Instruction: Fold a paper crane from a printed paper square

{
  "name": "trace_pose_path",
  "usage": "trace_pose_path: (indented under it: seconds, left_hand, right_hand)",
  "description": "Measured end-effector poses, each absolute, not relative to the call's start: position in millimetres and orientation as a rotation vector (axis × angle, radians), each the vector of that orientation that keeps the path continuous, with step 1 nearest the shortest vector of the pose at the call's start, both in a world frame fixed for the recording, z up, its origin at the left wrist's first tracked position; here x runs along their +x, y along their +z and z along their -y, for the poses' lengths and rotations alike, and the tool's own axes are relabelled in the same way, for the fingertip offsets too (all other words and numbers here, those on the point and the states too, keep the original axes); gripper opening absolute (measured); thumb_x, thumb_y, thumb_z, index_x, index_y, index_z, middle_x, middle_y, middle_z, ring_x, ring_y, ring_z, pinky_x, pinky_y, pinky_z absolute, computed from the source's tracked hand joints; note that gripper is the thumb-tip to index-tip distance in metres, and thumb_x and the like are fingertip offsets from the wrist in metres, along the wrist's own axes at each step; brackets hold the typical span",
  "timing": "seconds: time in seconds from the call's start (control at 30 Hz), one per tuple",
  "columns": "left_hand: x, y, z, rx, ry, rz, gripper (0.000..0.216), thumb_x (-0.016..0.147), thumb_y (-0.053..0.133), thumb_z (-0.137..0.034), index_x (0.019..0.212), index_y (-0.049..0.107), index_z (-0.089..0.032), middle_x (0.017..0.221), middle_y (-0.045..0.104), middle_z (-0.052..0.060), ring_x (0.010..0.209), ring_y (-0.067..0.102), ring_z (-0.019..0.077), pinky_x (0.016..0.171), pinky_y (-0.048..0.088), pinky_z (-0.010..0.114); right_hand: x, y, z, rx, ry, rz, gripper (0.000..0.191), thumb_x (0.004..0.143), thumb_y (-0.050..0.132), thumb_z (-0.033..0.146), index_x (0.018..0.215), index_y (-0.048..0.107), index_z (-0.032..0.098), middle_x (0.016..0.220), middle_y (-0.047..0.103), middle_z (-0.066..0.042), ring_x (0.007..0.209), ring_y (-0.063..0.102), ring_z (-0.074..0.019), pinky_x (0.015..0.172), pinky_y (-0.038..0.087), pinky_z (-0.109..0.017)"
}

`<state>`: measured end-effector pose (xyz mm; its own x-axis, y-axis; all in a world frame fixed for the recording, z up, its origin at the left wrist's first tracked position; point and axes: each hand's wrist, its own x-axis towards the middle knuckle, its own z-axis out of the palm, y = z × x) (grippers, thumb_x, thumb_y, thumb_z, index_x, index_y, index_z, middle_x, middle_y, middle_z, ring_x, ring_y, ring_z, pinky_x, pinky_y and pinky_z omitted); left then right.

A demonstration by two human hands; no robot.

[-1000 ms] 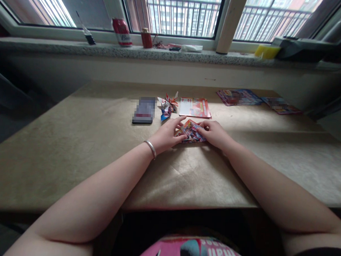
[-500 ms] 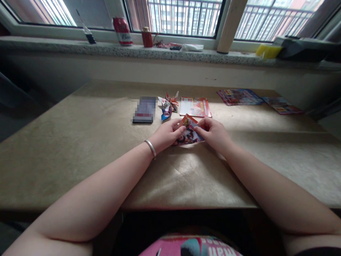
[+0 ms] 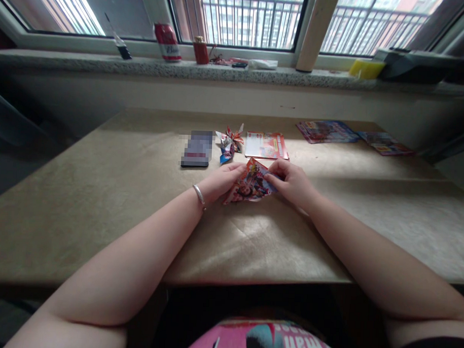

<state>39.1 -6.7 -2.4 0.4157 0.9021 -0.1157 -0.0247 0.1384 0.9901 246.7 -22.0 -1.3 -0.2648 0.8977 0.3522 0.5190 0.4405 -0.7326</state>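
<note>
A folded sheet of colourful printed paper [image 3: 251, 182], roughly triangular, is held tilted just above the table. My right hand [image 3: 290, 182] pinches its right side, thumb on the front and fingers curled behind. My left hand [image 3: 223, 180] is at its left side, with fingertips behind the sheet and the thumb mostly hidden by it. Just beyond the hands stand folded paper shapes with pointed tips [image 3: 230, 143]. To their right lies a small stack of printed square sheets [image 3: 267, 146].
A phone [image 3: 197, 148] with a blurred screen lies left of the folded shapes. Printed booklets or sheets [image 3: 328, 131] rest at the back right of the table [image 3: 101, 200]. On the windowsill are a red can [image 3: 167, 42], a red lighter-like object [image 3: 201, 50] and a yellow item [image 3: 367, 69].
My left hand has shifted slightly left, and its thumb has come off the front of the paper. More of the printed face now shows, its lower left corner spread outward. My right hand keeps its pinch.
</note>
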Motion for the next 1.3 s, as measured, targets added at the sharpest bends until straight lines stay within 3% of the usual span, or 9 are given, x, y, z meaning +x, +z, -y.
trace_pose_path:
  seconds: [0.1, 0.3, 0.47, 0.67, 0.8, 0.93, 1.1, 1.23, 1.3]
  left_hand:
    - [35, -4, 5, 1.311, 0.764, -0.882, 0.05, 0.071, 0.073, -0.057, 0.099, 0.069, -0.016, 0.089, 0.074, 0.006, 0.085, 0.067, 0.0203, 0.078, 0.054, 0.031]
    - [36, -7, 5, 1.333, 0.802, -0.904, 0.066, 0.07, 0.064, -0.072, 0.103, 0.066, -0.014, 0.089, 0.073, 0.007, 0.079, 0.067, 0.0209, 0.072, 0.054, 0.031]
    - [35, -6, 4, 1.556, 0.83, -0.897, 0.054, 0.075, 0.068, -0.054, 0.11, 0.065, -0.013, 0.105, 0.071, 0.008, 0.092, 0.067, 0.0216, 0.08, 0.053, 0.03]
    - [31, -6, 1, 1.663, 0.911, -1.152, 0.035, 0.077, 0.064, -0.029, 0.107, 0.064, -0.012, 0.104, 0.071, 0.009, 0.092, 0.068, 0.0224, 0.083, 0.054, 0.035]
    - [27, -8, -5, 1.817, 0.894, -1.155, 0.053, 0.07, 0.071, -0.025, 0.12, 0.058, -0.011, 0.114, 0.068, 0.012, 0.101, 0.066, 0.0246, 0.091, 0.052, 0.037]
    - [24, -12, -7, 2.004, 0.869, -1.286, 0.081, 0.068, 0.072, -0.019, 0.143, 0.04, -0.016, 0.13, 0.059, 0.013, 0.114, 0.06, 0.025, 0.098, 0.048, 0.035]
    - [23, -8, -4, 2.079, 0.825, -1.457, 0.085, 0.071, 0.069, -0.016, 0.148, 0.033, -0.02, 0.133, 0.057, 0.012, 0.115, 0.06, 0.0258, 0.101, 0.045, 0.036]
    - [24, -5, -2, 2.014, 0.827, -1.509, 0.083, 0.073, 0.067, -0.015, 0.148, 0.033, -0.018, 0.118, 0.065, 0.012, 0.099, 0.065, 0.0232, 0.092, 0.049, 0.035]
    - [24, -6, -2, 1.978, 0.831, -1.478, 0.076, 0.072, 0.066, -0.013, 0.144, 0.041, -0.019, 0.108, 0.068, 0.009, 0.09, 0.065, 0.0204, 0.088, 0.051, 0.033]
  right_hand:
    - [250, -2, 19, -1.126, 0.658, 1.966, 0.011, 0.08, 0.063, 0.029, 0.078, 0.058, 0.019, 0.076, 0.061, 0.0, 0.072, 0.055, -0.0144, 0.069, 0.043, -0.028]
    - [250, -7, 17, -1.074, 0.724, 1.906, 0.012, 0.082, 0.063, 0.031, 0.08, 0.058, 0.02, 0.073, 0.061, 0.001, 0.067, 0.055, -0.0141, 0.064, 0.045, -0.029]
    - [248, -4, 17, -0.868, 0.532, 1.977, 0.008, 0.08, 0.067, 0.027, 0.076, 0.063, 0.022, 0.116, 0.063, -0.006, 0.109, 0.058, -0.0207, 0.096, 0.045, -0.039]
    - [255, 4, 18, -0.873, 0.571, 2.152, 0.007, 0.079, 0.068, 0.029, 0.075, 0.068, 0.023, 0.086, 0.07, -0.003, 0.083, 0.062, -0.0175, 0.082, 0.05, -0.035]
    - [256, 3, 20, -0.936, 0.807, 2.214, 0.008, 0.078, 0.064, 0.023, 0.083, 0.07, 0.023, 0.093, 0.073, -0.004, 0.087, 0.065, -0.0179, 0.079, 0.051, -0.033]
    - [255, 0, 19, -0.899, 0.889, 2.32, 0.022, 0.075, 0.06, 0.013, 0.089, 0.073, 0.023, 0.094, 0.074, -0.003, 0.088, 0.067, -0.0171, 0.078, 0.052, -0.031]
    - [257, -1, 16, -0.847, 0.767, 2.433, 0.022, 0.076, 0.061, 0.014, 0.09, 0.076, 0.024, 0.091, 0.074, -0.004, 0.085, 0.066, -0.0174, 0.077, 0.051, -0.031]
    - [259, -1, 16, -0.883, 0.746, 2.458, 0.019, 0.077, 0.063, 0.019, 0.09, 0.077, 0.025, 0.088, 0.074, -0.004, 0.083, 0.065, -0.0175, 0.077, 0.051, -0.031]
    - [260, 1, 16, -0.892, 0.744, 2.466, 0.017, 0.077, 0.064, 0.022, 0.089, 0.077, 0.025, 0.087, 0.073, -0.005, 0.082, 0.064, -0.0175, 0.075, 0.05, -0.03]
